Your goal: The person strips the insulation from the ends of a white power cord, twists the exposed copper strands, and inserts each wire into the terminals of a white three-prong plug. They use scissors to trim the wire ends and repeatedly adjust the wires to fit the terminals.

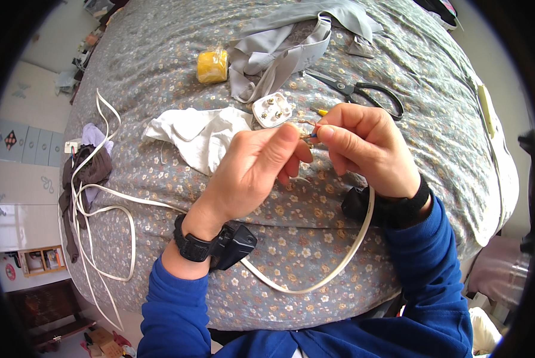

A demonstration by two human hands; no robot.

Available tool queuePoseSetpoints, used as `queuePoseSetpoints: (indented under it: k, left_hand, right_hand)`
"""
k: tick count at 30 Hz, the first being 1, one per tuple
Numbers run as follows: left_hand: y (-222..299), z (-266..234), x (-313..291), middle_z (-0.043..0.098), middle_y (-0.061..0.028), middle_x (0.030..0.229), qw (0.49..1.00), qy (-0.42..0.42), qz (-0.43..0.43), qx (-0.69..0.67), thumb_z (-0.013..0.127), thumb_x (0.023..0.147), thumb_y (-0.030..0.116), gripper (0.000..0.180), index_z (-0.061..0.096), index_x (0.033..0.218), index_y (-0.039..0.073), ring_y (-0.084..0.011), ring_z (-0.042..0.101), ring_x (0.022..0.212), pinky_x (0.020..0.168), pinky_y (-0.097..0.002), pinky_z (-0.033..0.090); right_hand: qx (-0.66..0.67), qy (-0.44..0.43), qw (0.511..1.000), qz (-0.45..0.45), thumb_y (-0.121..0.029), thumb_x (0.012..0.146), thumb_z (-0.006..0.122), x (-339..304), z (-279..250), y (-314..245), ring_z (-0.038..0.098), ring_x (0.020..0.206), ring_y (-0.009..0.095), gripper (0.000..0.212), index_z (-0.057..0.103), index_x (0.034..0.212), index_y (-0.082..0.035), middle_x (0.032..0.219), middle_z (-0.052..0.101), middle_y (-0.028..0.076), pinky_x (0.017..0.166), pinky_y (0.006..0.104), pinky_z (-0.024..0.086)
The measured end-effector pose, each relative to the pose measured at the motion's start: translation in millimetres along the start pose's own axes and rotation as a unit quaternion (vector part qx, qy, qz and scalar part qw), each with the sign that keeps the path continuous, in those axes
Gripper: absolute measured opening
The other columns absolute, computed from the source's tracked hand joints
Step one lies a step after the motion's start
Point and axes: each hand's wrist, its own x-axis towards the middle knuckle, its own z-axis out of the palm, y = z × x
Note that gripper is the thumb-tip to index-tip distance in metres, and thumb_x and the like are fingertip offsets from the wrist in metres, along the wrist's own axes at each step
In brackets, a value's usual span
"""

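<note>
Both hands meet above the middle of the bed. My left hand [252,164] pinches the bare copper ends of wires between thumb and fingers. My right hand [369,146] is closed on the insulated part of the same wires, where a bit of blue shows. From under my right hand a white electrical cable [345,265] loops down toward me and runs off to the left. Just beyond my fingertips lies a white plug part [273,111], its inner side with metal terminals facing up. A yellow tip [322,112] sticks out beside my right fingers; what it belongs to is partly hidden.
Black-handled scissors [363,92] lie beyond my right hand. A yellow roll [212,65], grey cloth [285,48] and white cloth [202,134] rest on the flowered bedspread [160,238]. At the left edge, cable coils cross dark clothing [91,170].
</note>
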Motion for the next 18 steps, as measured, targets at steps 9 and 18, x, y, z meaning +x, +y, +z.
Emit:
queuePoseSetpoints:
  k: [9,18]
  left_hand:
    - [-13.1,12.2,3.9,0.048,0.0016,0.059,0.991,0.098,0.087,-0.026,0.066,0.095,0.037,0.043,0.055,0.074,0.002,-0.0042,0.040,0.058,0.048,-0.0255,0.034]
    - [-15.6,7.7,3.2,0.056,0.0012,0.065,0.991,0.054,0.079,-0.095,0.063,0.095,0.017,0.023,0.061,0.081,-0.001,-0.0047,0.046,0.063,0.055,-0.0261,0.040]
  right_hand:
    - [-0.086,0.046,0.995,-0.021,-0.009,0.097,0.058,-3.7,12.1,0.5,0.051,0.056,0.004,0.015,0.062,0.088,0.002,0.069,0.059,0.000,0.050,0.0182,0.037]
    - [-0.035,0.053,0.998,-0.007,-0.014,0.099,0.058,-4.0,6.2,11.3,0.046,0.051,0.001,0.013,0.060,0.091,-0.004,0.063,0.053,-0.005,0.046,0.0155,0.029]
